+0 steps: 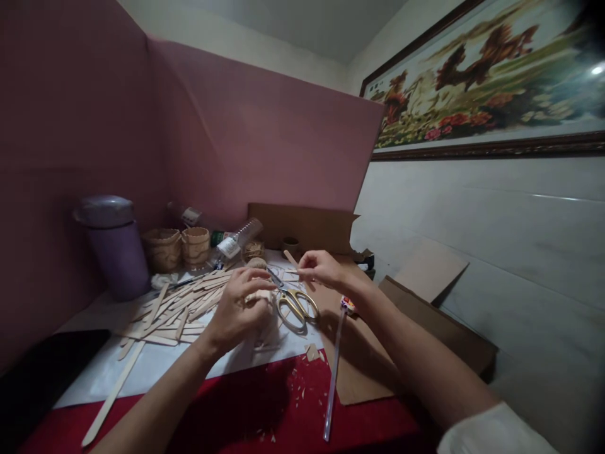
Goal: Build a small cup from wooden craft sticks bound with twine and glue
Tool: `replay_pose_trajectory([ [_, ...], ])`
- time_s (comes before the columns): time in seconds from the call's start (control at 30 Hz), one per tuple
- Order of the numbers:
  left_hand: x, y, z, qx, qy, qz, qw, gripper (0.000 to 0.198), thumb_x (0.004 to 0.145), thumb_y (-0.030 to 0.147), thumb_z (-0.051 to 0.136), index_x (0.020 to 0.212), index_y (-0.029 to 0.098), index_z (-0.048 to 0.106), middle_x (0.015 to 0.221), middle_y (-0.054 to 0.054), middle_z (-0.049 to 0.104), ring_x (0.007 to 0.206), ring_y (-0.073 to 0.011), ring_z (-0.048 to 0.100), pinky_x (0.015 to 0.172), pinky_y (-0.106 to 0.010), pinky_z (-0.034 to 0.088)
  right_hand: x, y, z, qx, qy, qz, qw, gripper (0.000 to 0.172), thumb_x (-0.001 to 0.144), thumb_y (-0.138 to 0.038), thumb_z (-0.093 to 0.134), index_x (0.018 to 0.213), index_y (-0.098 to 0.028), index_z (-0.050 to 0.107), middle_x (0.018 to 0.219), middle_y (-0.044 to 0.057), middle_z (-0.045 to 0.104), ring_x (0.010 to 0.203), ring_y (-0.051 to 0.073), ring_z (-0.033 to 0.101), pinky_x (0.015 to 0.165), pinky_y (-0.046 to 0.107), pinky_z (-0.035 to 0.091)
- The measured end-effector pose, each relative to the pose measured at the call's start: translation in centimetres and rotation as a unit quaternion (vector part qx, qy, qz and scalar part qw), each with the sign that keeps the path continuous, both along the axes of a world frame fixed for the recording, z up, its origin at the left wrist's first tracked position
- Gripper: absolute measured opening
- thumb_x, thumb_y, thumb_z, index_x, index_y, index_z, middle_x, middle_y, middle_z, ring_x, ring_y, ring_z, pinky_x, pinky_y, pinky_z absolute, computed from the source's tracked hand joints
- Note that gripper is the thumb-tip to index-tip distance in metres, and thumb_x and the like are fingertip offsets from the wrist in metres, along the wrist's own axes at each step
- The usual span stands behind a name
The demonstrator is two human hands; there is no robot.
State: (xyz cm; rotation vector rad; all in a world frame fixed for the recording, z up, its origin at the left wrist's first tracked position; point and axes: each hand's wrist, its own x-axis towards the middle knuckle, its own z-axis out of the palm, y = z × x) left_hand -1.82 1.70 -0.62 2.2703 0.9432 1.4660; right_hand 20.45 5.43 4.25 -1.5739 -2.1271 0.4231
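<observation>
My right hand (321,267) is closed in a pinch on a short wooden craft stick (291,259), its end sticking up past the fingertips. To the left, my left hand (243,306) is held with fingers loosely curved and apart, and I see nothing in it. Between and below the hands lie scissors (297,309) with gold handles. Beside my left hand spreads a pile of wooden craft sticks (189,309). Something pale under my left hand is partly hidden and blurred. A ball of twine (256,263) sits just behind that hand.
A purple tumbler (116,252), two carved wooden cups (195,247) and a plastic bottle (240,239) stand or lie at the back left. A glue stick (334,372) rests on cardboard (363,372) at the right. Wood scraps (312,352) litter the red cloth (246,403).
</observation>
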Motion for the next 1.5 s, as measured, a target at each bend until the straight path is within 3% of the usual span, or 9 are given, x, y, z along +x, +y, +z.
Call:
replay_pose_trajectory([
  [0.1,0.1,-0.1,0.7,-0.117,-0.129,0.005,0.985,0.022,0.079,0.034,0.062,0.079,0.016,0.075,0.080,-0.007,0.070,0.078,-0.0197,0.061,0.074,-0.033,0.047,-1.9,-3.4,-0.6,-0.036,0.091,0.051,0.994,0.006,0.081,-0.021,0.055,0.079,-0.016,0.058,0.070,0.002,0.067,0.054,0.009,0.054,0.050,0.020,0.042],
  [0.23,0.5,-0.6,1.0,-0.269,-0.227,-0.096,0.931,0.037,0.076,0.048,0.068,0.065,0.013,0.069,0.056,-0.001,0.058,0.047,-0.0083,0.042,0.045,-0.022,0.031,-4.4,-6.2,-1.6,-0.114,0.342,0.091,0.928,0.014,0.069,-0.025,0.068,0.069,-0.017,0.056,0.060,-0.002,0.061,0.044,0.006,0.043,0.043,0.019,0.032],
  [0.47,0.4,-0.4,1.1,-0.359,-0.366,-0.109,0.852,0.037,0.060,0.044,0.080,0.058,0.013,0.059,0.050,0.001,0.055,0.041,-0.0060,0.042,0.036,-0.017,0.027,-5.6,-7.2,-3.2,-0.224,0.439,0.096,0.865,0.052,0.079,-0.066,0.054,0.072,-0.015,0.061,0.054,0.002,0.063,0.038,0.006,0.040,0.036,0.019,0.024],
  [0.63,0.1,-0.2,1.3,-0.365,-0.405,-0.087,0.834,0.036,0.056,0.041,0.081,0.059,0.013,0.059,0.049,0.000,0.058,0.037,-0.0057,0.042,0.035,-0.017,0.029,-5.7,-8.0,-3.8,-0.238,0.449,0.070,0.859,0.052,0.072,-0.066,0.063,0.075,-0.014,0.063,0.055,0.001,0.064,0.038,0.006,0.040,0.035,0.019,0.026],
  [0.77,0.2,-0.3,1.3,-0.342,-0.411,-0.105,0.838,0.036,0.057,0.041,0.081,0.061,0.012,0.060,0.051,0.000,0.059,0.039,-0.0065,0.044,0.034,-0.017,0.030,-6.0,-9.1,-3.6,-0.176,0.422,0.012,0.889,0.031,0.072,-0.045,0.070,0.070,-0.017,0.059,0.053,-0.005,0.058,0.037,0.005,0.034,0.036,0.020,0.024],
  [0.93,-0.5,0.0,1.7,-0.288,-0.454,-0.093,0.838,0.029,0.063,0.036,0.078,0.074,0.012,0.064,0.055,0.002,0.059,0.042,-0.0062,0.045,0.036,-0.017,0.031,-5.2,-10.7,-3.2,-0.115,0.334,0.002,0.935,0.022,0.081,-0.028,0.061,0.061,-0.018,0.059,0.054,-0.003,0.056,0.048,0.008,0.043,0.047,0.022,0.032],
  [1.1,-0.7,0.1,2.0,-0.254,-0.459,-0.069,0.848,0.035,0.072,0.036,0.069,0.053,0.019,0.044,0.040,0.007,0.039,0.035,-0.0052,0.031,0.034,-0.018,0.022,-3.7,-11.3,-3.6,-0.056,0.250,-0.009,0.967,0.017,0.078,-0.023,0.065,0.062,-0.018,0.069,0.061,0.001,0.064,0.061,0.013,0.054,0.059,0.026,0.039],
  [1.27,-0.2,-0.2,1.7,-0.216,-0.424,-0.037,0.879,0.044,0.076,0.044,0.065,0.050,0.021,0.039,0.039,0.007,0.033,0.033,-0.0047,0.023,0.035,-0.020,0.015,-2.6,-11.5,-3.2,-0.025,0.154,-0.017,0.988,0.017,0.081,-0.021,0.063,0.065,-0.018,0.068,0.061,0.001,0.064,0.061,0.014,0.055,0.059,0.027,0.037],
  [1.5,0.3,-0.8,0.8,-0.094,-0.206,-0.020,0.974,0.013,0.086,0.031,0.054,0.085,0.018,0.058,0.067,-0.001,0.060,0.058,-0.0131,0.052,0.057,-0.025,0.042,-2.0,-12.1,-2.4,-0.003,0.003,-0.025,1.000,0.019,0.084,-0.008,0.056,0.076,-0.019,0.070,0.077,0.004,0.072,0.072,0.016,0.061,0.067,0.027,0.040],
])
